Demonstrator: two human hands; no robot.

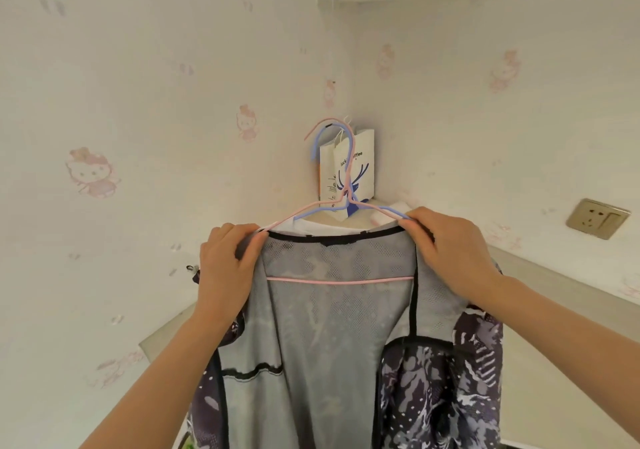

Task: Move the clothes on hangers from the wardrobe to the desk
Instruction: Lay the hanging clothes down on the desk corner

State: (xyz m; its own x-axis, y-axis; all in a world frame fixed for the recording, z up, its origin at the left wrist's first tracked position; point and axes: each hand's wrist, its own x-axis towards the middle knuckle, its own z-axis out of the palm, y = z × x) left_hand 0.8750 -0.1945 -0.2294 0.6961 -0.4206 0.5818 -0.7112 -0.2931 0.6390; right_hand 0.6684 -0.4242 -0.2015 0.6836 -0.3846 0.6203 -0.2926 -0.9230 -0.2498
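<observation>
My left hand (227, 265) and right hand (450, 251) each pinch a shoulder of the jacket (332, 344), held up over the desk (554, 289) corner. Two hangers, pink (341, 280) and blue (381, 209), ride together. Risk, as I judge it: the blue one, carrying a white garment (311, 227), could slip free, or a hook could snag the paper bag (362, 171).

I see the desk (540, 268) in the wall corner; white paper bag (360, 171) upright at its far corner, white cloth (398, 208) just beside bag
</observation>
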